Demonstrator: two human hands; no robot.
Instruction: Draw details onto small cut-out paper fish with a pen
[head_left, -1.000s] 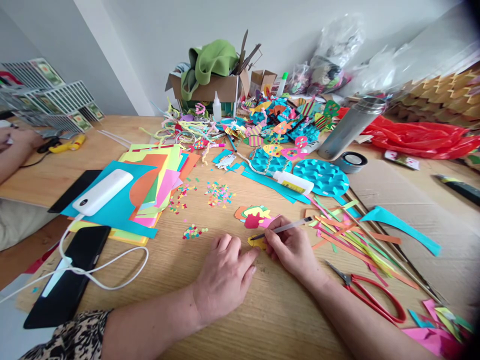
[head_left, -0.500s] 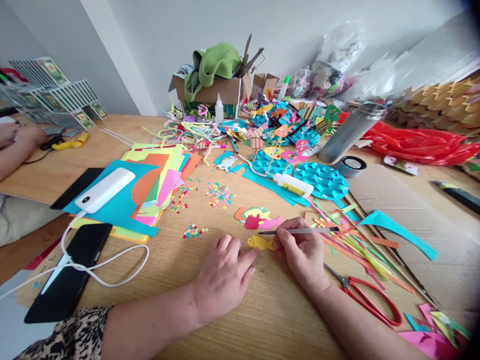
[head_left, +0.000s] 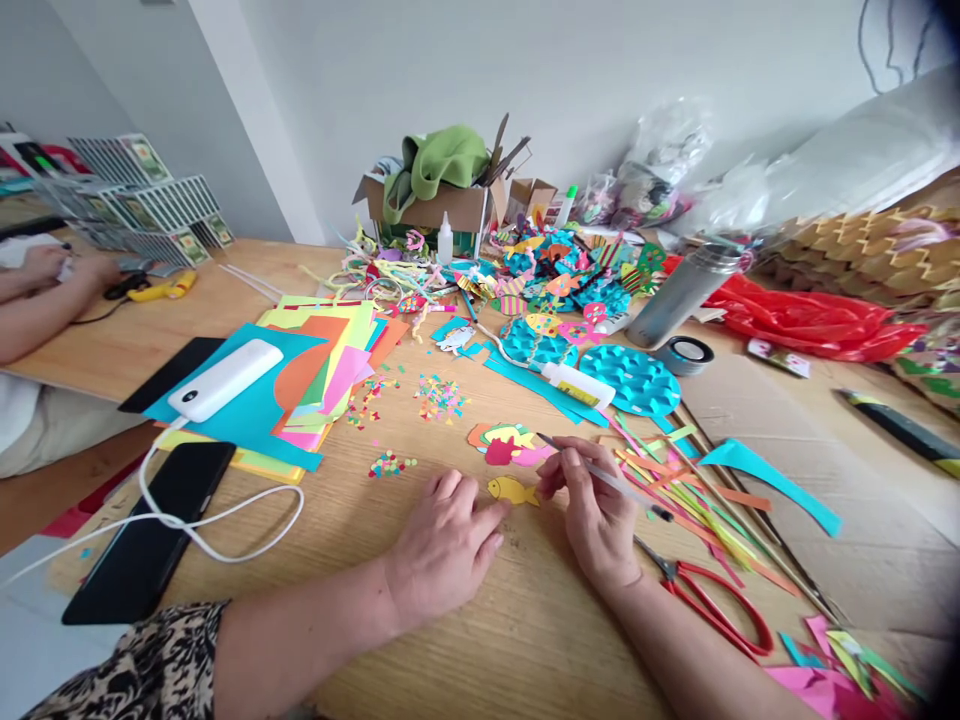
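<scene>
A small yellow paper fish [head_left: 511,490] lies flat on the wooden table, with an eye and a gill line drawn on it. My left hand [head_left: 446,545] rests palm down, its index fingertip at the fish's lower edge and the other fingers loosely bent. Near the tail, my right hand [head_left: 600,515] grips a slim pen [head_left: 619,482], whose dark tip points up and left, past the fish. Just behind lies a small pile of coloured paper fish [head_left: 501,450]. Red-handled scissors [head_left: 712,605] lie beside my right forearm.
Stacked coloured paper [head_left: 225,395] carries a white power bank [head_left: 225,380]; a black phone [head_left: 150,535] lies in front. Confetti bits [head_left: 442,397], a glue bottle [head_left: 577,384], paper strips [head_left: 720,500] and a steel flask [head_left: 682,295] surround the work area. Another person's hands [head_left: 67,270] are far left.
My right hand has turned the pen so that its tip has lifted and its rear end has dropped. My left hand stays at the fish. The whole view has shifted slightly.
</scene>
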